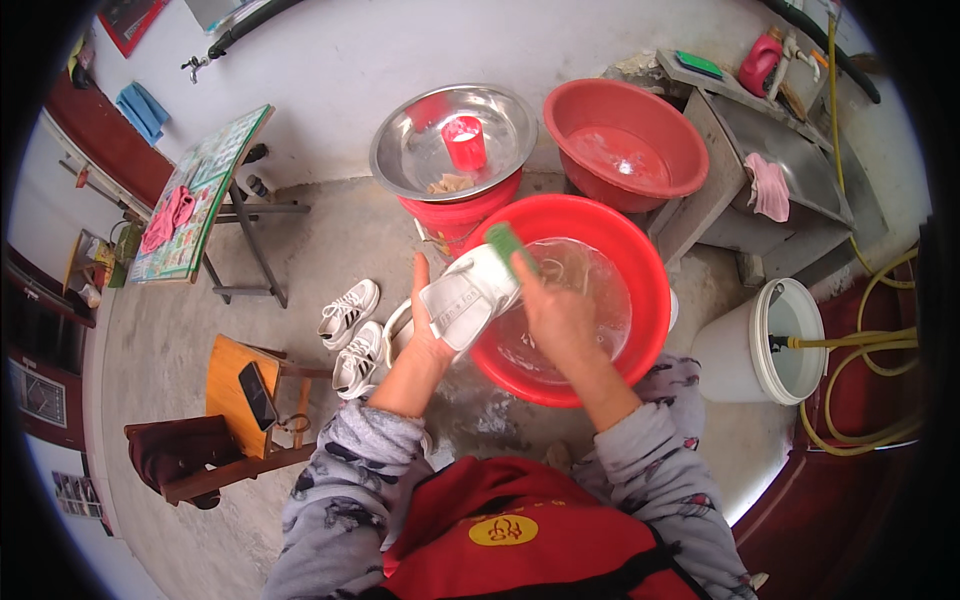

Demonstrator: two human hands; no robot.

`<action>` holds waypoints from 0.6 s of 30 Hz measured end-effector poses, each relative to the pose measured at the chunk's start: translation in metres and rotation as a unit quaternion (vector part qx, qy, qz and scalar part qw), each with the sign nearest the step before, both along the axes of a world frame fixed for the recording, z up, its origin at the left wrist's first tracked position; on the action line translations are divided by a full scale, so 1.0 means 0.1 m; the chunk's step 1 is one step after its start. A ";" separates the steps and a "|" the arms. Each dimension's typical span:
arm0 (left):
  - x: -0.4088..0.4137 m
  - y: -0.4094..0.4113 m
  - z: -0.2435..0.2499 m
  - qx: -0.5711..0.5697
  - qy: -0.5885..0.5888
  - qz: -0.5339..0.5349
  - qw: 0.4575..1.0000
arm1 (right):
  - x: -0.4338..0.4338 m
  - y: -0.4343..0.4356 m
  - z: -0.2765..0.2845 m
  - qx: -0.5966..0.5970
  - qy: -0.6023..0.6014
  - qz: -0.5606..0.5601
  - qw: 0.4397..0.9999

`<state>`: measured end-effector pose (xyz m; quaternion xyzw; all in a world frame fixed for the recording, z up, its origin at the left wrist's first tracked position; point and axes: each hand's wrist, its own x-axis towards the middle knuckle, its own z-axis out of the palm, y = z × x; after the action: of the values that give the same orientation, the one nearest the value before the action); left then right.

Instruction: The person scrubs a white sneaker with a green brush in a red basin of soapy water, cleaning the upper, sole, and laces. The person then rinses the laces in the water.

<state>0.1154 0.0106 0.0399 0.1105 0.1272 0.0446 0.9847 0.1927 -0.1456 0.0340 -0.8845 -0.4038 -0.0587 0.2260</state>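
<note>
In my left hand (429, 341) rests a white shoe (469, 296), gripped from its near side and held above the left rim of a red plastic basin (651, 300). My right hand (559, 319), blurred, grips a green scrubbing brush (511, 246) against the shoe's far end. The brush is blurred too, and its bristle side is hidden. Cloudy water (611, 304) with some foam lies in the basin. Pale cord-like shapes show in the water, too unclear to name. A pair of white sneakers with dark stripes (357, 360) stands on the floor left of my left hand.
Behind the basin, a steel bowl (382, 139) holding a red cup (465, 142) sits on a red bucket (450, 217). Beside it is another red tub (626, 150). A sink (780, 150) and white bucket (727, 360) with a yellow hose (862, 341) stand right; a wooden chair (229, 375) bears a phone (257, 395).
</note>
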 end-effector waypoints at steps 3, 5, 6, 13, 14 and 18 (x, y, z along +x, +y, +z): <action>-0.02 0.01 0.03 0.005 0.001 0.007 1.000 | 0.03 -0.14 0.14 0.088 0.026 0.017 0.996; -0.01 0.05 -0.06 0.008 0.014 0.013 1.000 | -0.19 -0.12 -0.01 0.162 0.048 0.116 0.979; -0.02 0.04 -0.07 0.030 0.033 0.018 0.999 | -0.26 -0.12 -0.10 0.124 0.008 0.124 0.984; -0.06 0.08 -0.11 -0.024 0.020 0.030 0.999 | 0.57 -0.46 -0.33 -0.038 0.070 -0.163 0.983; -0.06 0.09 -0.10 -0.025 0.019 0.035 0.999 | 0.65 -0.55 -0.56 -0.066 0.080 -0.172 0.980; -0.03 0.08 -0.12 -0.012 0.019 0.037 0.999 | 0.76 -0.93 -1.33 -0.103 0.177 -0.103 0.973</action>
<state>0.1122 0.0182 0.0275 0.0950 0.1500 0.0774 0.9811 0.2688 -0.2384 -0.0990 -0.9360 -0.2683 0.1180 0.1948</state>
